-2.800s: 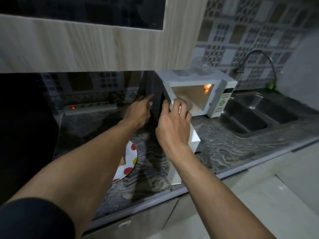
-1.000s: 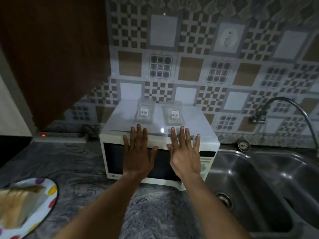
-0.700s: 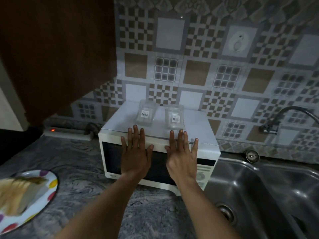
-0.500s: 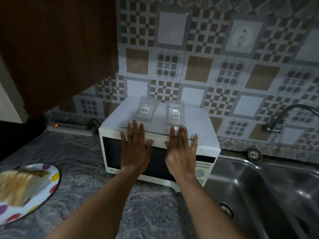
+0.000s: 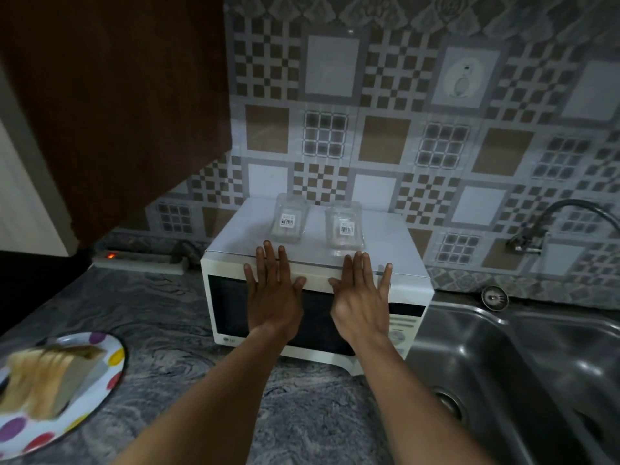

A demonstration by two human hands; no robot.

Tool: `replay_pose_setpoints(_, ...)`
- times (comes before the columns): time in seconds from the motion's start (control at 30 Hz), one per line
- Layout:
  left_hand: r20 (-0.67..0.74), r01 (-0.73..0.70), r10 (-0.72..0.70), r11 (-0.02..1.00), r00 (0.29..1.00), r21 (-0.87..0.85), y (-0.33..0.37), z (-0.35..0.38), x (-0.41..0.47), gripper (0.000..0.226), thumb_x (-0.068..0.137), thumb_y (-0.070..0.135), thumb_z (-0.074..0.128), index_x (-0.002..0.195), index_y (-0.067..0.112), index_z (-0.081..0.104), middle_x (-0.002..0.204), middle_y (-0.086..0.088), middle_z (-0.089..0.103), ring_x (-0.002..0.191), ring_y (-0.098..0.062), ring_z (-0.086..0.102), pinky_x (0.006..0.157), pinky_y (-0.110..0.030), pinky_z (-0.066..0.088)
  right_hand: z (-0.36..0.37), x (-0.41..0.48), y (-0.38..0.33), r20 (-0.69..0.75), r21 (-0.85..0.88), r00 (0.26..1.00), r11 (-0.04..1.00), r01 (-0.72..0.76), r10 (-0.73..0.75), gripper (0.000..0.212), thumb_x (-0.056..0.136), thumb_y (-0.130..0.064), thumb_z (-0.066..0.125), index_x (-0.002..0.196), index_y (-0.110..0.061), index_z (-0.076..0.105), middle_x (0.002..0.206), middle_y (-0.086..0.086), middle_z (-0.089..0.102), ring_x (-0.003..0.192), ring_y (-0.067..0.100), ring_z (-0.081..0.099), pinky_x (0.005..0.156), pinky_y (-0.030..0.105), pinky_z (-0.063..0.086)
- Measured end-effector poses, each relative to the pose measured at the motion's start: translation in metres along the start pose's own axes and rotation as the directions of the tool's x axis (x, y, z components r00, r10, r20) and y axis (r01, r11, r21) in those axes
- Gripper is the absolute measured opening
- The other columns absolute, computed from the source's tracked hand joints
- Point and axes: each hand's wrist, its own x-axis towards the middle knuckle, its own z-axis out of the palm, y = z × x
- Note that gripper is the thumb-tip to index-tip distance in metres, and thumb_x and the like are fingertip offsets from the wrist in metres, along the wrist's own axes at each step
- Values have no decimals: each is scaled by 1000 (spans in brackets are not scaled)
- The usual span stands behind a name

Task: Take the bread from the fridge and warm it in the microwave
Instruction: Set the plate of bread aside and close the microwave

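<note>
**Both hands flat on the shut microwave, bread out on the bench**

The microwave stands on the bench against the tiled wall, its door closed and its window dark, so I cannot tell what is inside. The left hand and the right hand lie side by side on the door, palms against it. Their fingers are straight and a little spread, with the tips reaching up over the front edge of the top. Neither hand grasps anything.

The bread, a stack of pale slices, sits on a white plate with coloured dots. The plate rests on the bench, well to the left of the microwave and nearer the bench's front edge. It looks blurred from here.

Two clear plastic boxes stand on top of the microwave, just beyond the fingertips. The left box and the right box each carry a barcode label; what they hold I cannot make out.

Just right of the microwave a steel sink is set into the bench, a drain showing in its near basin, with a tap curving above it. Behind the microwave, on the left, a power strip lies along the wall with a red light on. A dark cupboard hangs above that corner.
</note>
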Motion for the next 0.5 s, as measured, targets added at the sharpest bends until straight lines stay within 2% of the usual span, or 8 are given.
replay_pose_setpoints(0.27, 39, 13, -12, 1000, 999, -16, 1, -5, -1, 67, 102, 47, 7, 151, 12, -24, 154, -11, -38, 143, -27, -34, 119, -51, -15, -3, 1, -2, 49, 2, 999, 1000, -20, 20, 62, 101, -36, 24, 144, 4, 44, 150, 19, 45, 147, 33, 29, 116, 64, -9)
replay_pose_setpoints(0.4, 36, 10, -9, 999, 999, -32, 1, -5, -1, 67, 103, 46, 8, 150, 12, -25, 153, -11, -39, 142, -26, -35, 119, -50, -16, -5, 1, 0, 95, 3, 995, 1000, 8, -8, 66, 100, -36, 15, 148, 2, 38, 155, 17, 38, 150, 31, 21, 115, 64, -12)
replay_pose_setpoints(0.5, 17, 8, -8, 999, 1000, -32, 0, -2, -1, 67, 102, 46, 9, 150, 13, -26, 154, -10, -39, 142, -26, -35, 119, -50, -16, -8, 1, -1, 107, 5, 994, 1000, 8, -8, 66, 100, -36, 14, 149, 1, 37, 156, 18, 36, 151, 31, 19, 115, 65, -8)
